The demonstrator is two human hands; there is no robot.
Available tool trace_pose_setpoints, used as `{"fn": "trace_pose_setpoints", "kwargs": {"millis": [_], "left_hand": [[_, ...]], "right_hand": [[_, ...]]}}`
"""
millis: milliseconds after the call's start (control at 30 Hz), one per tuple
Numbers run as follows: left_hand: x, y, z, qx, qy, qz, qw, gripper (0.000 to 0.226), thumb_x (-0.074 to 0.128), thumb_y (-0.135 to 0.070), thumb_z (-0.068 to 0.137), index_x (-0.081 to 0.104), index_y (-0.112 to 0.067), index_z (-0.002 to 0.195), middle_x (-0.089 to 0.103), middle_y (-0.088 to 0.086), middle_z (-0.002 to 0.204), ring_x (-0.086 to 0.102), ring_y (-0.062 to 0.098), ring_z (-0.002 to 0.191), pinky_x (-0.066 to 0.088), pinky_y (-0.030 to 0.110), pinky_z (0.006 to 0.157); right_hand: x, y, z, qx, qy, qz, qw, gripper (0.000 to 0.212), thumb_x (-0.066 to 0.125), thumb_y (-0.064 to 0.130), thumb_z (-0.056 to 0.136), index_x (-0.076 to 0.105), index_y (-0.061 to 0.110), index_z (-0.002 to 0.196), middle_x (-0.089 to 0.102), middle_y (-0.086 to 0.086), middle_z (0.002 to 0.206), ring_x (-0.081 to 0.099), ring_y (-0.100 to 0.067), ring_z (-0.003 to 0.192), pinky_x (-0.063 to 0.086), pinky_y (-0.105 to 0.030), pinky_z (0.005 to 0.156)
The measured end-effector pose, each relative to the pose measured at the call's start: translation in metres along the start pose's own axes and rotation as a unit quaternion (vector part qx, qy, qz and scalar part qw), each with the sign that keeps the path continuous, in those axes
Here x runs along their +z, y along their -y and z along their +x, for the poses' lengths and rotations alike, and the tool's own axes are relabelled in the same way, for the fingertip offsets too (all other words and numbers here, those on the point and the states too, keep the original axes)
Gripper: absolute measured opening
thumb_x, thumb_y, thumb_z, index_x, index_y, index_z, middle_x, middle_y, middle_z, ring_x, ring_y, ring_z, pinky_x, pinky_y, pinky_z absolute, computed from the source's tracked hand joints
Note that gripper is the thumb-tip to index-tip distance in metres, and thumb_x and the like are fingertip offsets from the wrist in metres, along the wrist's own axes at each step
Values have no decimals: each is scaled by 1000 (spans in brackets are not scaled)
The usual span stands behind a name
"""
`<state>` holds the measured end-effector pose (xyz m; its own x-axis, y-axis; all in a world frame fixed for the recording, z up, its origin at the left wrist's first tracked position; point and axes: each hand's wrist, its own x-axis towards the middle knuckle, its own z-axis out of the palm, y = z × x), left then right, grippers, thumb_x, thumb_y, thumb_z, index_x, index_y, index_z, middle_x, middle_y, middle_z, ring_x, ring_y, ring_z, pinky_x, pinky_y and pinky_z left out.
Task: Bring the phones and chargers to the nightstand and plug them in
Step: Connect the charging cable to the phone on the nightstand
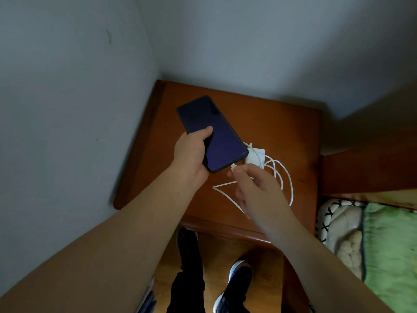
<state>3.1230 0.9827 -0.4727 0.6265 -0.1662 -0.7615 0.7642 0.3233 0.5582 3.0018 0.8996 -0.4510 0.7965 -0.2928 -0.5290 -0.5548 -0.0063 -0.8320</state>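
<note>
Fingers (239, 175) of the right hand (257, 190) pinch the cable plug (232, 166) at the phone (212, 132) gripped by the left hand (191, 154)

Glossy dark phone (212, 132), smooth white plastic charger (256, 158), polished reddish wood nightstand (282, 132).

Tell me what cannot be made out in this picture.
Head view:
- Whether the plug is fully in the phone: right hand fingers cover it.
- Charger: partly behind the phone.
- Any wall socket: not in view.
- A second phone: not in view.
- Bedding: cut by the right edge.
</note>
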Motion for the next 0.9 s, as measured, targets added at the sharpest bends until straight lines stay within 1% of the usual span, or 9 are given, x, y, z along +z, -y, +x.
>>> {"fn": "trace_pose_setpoints", "kwargs": {"millis": [67,300,400,533,600,667,733,800,900], "left_hand": [[0,0,0,-1,14,-3,1000,29,65,-17,88,60,-13,117,72,11,106,72,24,86,59,30,57],[1,-3,-1,7,37,-8,999,31,62,-14,91,59,-11,121,70,13,112,71,25,90,59,30,58],[-1,-4,-1,19,45,3,999,23,62,-15,91,60,-17,114,72,9,103,73,21,81,59,31,58],[-9,-7,2,9,53,17,998,29,63,-15,90,60,-18,118,72,9,106,73,23,84,60,33,61],[-16,-9,8,2,47,37,998,27,63,-15,90,61,-20,116,73,8,103,74,23,84,60,34,62],[-25,-10,14,-5,34,77,996,23,63,-15,90,62,-22,112,72,8,103,73,24,86,59,34,62],[-35,-9,22,-14,19,123,992,18,63,-14,90,63,-22,106,71,8,100,72,23,84,58,33,59],[-44,-7,30,-25,13,175,984,17,63,-13,91,62,-21,106,70,9,101,70,25,87,58,35,62],[-51,0,42,-6,12,278,960,26,61,-12,92,59,-18,117,68,10,105,68,26,90,56,37,68]], "right_hand": [[1,1,3,-11,-15,-4,1000,21,49,34,97,67,28,88,49,15,48,44,-1,41,33,-19,46],[4,10,5,32,-33,96,994,21,54,21,96,70,17,82,59,4,52,43,-4,36,33,-17,34],[7,12,6,46,-36,105,993,21,55,21,96,71,15,83,68,3,59,49,-7,37,40,-18,37],[10,12,9,80,-12,104,991,21,57,30,95,71,20,83,75,1,72,66,-12,52,52,-19,47],[3,7,13,86,-21,51,995,23,57,37,93,71,25,81,76,2,78,72,-13,67,57,-25,57],[-13,3,20,73,-69,-1,995,18,58,34,93,71,25,83,76,1,80,71,-11,70,57,-30,65],[-37,0,28,54,-125,-39,990,13,60,28,92,70,25,85,74,6,76,68,-3,63,55,-25,62],[-61,-2,42,23,-176,-112,978,11,60,30,92,69,26,88,71,8,73,66,1,62,46,-19,56],[-83,-10,74,-16,-223,-196,955,13,58,28,93,68,20,93,67,7,81,64,-8,75,41,-20,58]]}}
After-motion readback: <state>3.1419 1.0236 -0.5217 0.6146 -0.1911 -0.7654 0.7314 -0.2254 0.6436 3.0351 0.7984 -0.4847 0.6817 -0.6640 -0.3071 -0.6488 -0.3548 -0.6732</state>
